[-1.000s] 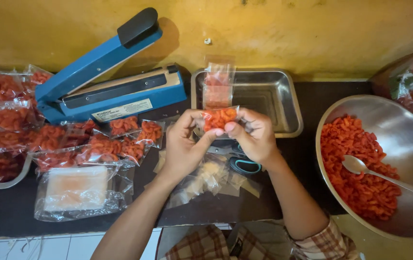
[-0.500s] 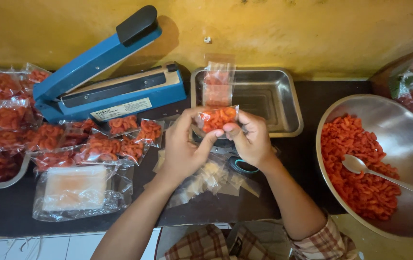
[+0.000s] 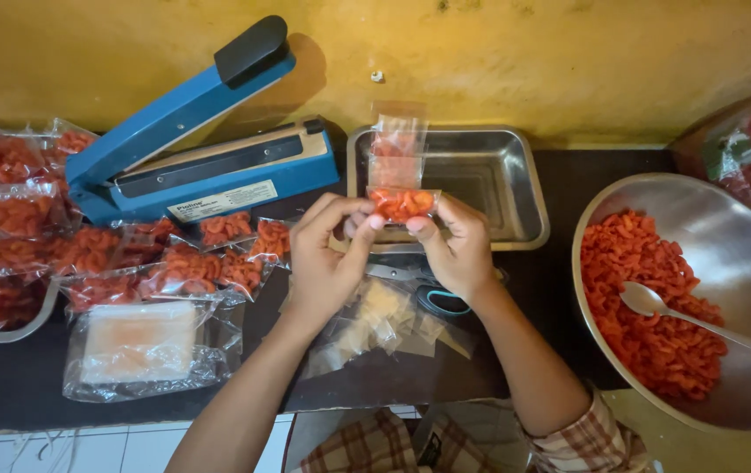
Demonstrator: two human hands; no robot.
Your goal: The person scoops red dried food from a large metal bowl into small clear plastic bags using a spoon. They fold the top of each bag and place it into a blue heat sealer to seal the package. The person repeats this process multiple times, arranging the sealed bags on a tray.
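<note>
My left hand (image 3: pixel 327 258) and my right hand (image 3: pixel 454 250) both pinch a small clear plastic bag (image 3: pixel 400 173) partly filled with orange-red snack pieces. The bag is held upright over the front rim of a rectangular steel tray (image 3: pixel 533 223), its empty top standing above my fingers. Under my hands lie loose clear bags (image 3: pixel 375 324) and a pair of scissors (image 3: pixel 441 302) with dark handles.
A blue heat sealer (image 3: pixel 200 149) stands open at the back left. Filled snack bags (image 3: pixel 174 263) lie beside it, more in a tray (image 3: pixel 7 228) at far left. A steel bowl (image 3: pixel 726 254) of orange snacks with a spoon (image 3: pixel 699 320) sits right. A bag stack (image 3: pixel 139 346) lies front left.
Both hands have shifted slightly on the small bag, holding it a little lower toward the tray rim. Nothing else moved.
</note>
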